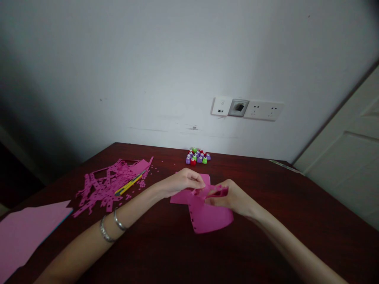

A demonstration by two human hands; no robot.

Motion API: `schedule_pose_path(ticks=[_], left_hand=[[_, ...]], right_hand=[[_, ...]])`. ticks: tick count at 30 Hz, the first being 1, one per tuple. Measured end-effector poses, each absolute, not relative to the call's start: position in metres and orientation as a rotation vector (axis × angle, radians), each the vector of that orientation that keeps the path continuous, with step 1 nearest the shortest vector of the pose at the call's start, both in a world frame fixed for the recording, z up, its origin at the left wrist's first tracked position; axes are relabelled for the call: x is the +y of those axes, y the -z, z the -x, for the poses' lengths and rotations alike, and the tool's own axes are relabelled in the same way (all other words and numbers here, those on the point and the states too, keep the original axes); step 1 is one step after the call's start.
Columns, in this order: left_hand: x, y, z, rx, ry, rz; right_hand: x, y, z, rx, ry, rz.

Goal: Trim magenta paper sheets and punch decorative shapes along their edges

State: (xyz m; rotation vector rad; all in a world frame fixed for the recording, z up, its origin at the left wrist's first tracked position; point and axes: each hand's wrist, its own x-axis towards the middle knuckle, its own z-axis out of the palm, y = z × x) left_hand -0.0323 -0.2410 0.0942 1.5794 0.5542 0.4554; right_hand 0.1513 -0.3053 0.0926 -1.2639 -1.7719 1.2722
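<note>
My left hand (189, 180) is closed, its thumb and fingers pinching the edge of a pink sheet of paper (209, 217). The sheet bends downward in front of me, and a row of small punched holes runs along its left edge. From the right, my right hand (232, 197) is closed on a pink, cut-out part of the paper (219, 192), thumb below and fingers above. The exact outline between the two hands is hard to make out. Another pink piece of paper (179, 197) lies flat on the table beneath my left hand.
Pink paper strips (109, 183) with punched holes are heaped at left, a yellow utility knife (128, 185) beside them. Tiny pink bits (142, 183) are scattered nearby. Several small colourful craft punches (197, 156) stand by the wall. Pink sheets (29, 232) lie at front left.
</note>
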Motion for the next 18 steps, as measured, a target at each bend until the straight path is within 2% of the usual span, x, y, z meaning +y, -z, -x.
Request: schedule_pose_path(ticks=[12, 18], left_hand=[[-0.223, -0.096, 0.047, 0.597, -0.490, -1.834], [-0.223, -0.095, 0.048, 0.565, -0.436, -1.852]], right_hand=[[-0.296, -0.089, -0.161, -1.638, -1.169, 1.398], [-0.294, -0.099, -0.177, -1.818, -1.351, 1.244]])
